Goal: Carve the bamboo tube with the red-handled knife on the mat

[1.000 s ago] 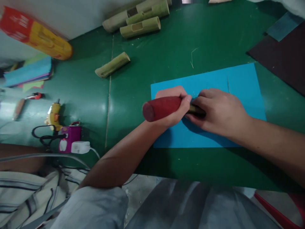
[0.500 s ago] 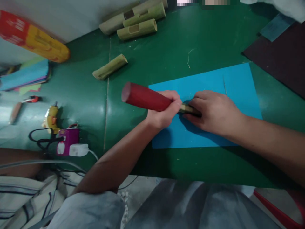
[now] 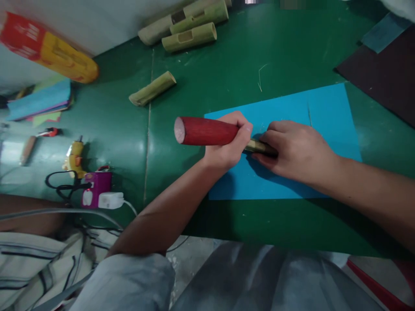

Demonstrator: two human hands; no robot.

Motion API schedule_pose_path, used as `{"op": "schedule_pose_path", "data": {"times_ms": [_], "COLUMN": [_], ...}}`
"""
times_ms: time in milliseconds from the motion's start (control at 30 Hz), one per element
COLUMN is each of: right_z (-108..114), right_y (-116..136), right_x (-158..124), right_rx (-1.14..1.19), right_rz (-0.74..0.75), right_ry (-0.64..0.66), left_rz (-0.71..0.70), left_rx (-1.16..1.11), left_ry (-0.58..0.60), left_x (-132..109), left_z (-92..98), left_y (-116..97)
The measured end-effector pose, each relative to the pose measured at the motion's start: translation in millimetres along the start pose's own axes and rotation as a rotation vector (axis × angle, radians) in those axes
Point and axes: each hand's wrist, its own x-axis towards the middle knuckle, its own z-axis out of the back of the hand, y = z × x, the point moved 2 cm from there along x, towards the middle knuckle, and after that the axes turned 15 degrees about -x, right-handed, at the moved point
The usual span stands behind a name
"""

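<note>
My left hand (image 3: 227,147) is wrapped round the red wooden handle (image 3: 201,131) of a tool, which points left and lies almost level. A brass-coloured collar (image 3: 257,147) of the tool shows between my two hands. My right hand (image 3: 295,149) is curled over the tool's front end and presses down on a blue sheet (image 3: 324,112) lying on the green table (image 3: 227,69). The tool's tip and whatever lies under my right hand are hidden.
Several cut bamboo pieces (image 3: 189,26) lie at the far edge, one more (image 3: 152,88) nearer. At left are a yellow glue gun (image 3: 74,157), a purple plug block (image 3: 95,190) with a white adapter, stacked coloured paper (image 3: 39,99) and a red-yellow package (image 3: 48,47). A dark sheet (image 3: 382,73) lies far right.
The red handle swung up and leftward, then settled back nearly level, its butt end further left than a second ago. My right hand stayed pressed on the blue sheet.
</note>
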Motion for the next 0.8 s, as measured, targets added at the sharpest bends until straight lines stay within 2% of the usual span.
{"op": "schedule_pose_path", "data": {"times_ms": [100, 267, 500, 800], "right_z": [1.1, -0.6, 3.4, -2.9], "right_y": [1.6, 0.8, 2.4, -3.6], "right_x": [0.5, 0.4, 1.3, -1.0], "right_rx": [-0.041, -0.016, -0.06, -0.01], "right_rz": [-0.001, -0.022, -0.046, 0.037], "right_ry": [0.042, 0.016, 0.114, -0.009], "left_rz": [-0.06, -0.231, -0.172, -0.157], "left_rx": [-0.009, -0.045, 0.014, 0.094], "left_ry": [0.004, 0.061, 0.07, 0.182], "left_x": [1.8, 4.6, 2.9, -2.1], "left_z": [0.9, 2.0, 1.3, 11.5], "left_y": [2.6, 4.1, 0.6, -2.0]}}
